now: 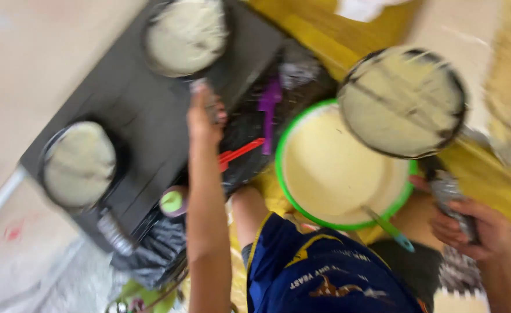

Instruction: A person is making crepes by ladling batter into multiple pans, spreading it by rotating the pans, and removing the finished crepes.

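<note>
The left hand reaches forward on a straight arm to the foil-wrapped handle of the far pan on the dark stove; blur hides whether its grip is closed. The right hand grips the foil handle of a battered pan, held tilted over the green bowl of batter.

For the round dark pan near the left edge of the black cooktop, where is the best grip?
Probably its foil-wrapped handle, taken from the near side: it juts off the round dark pan toward the person, clear of the batter and the black cooktop.
</note>
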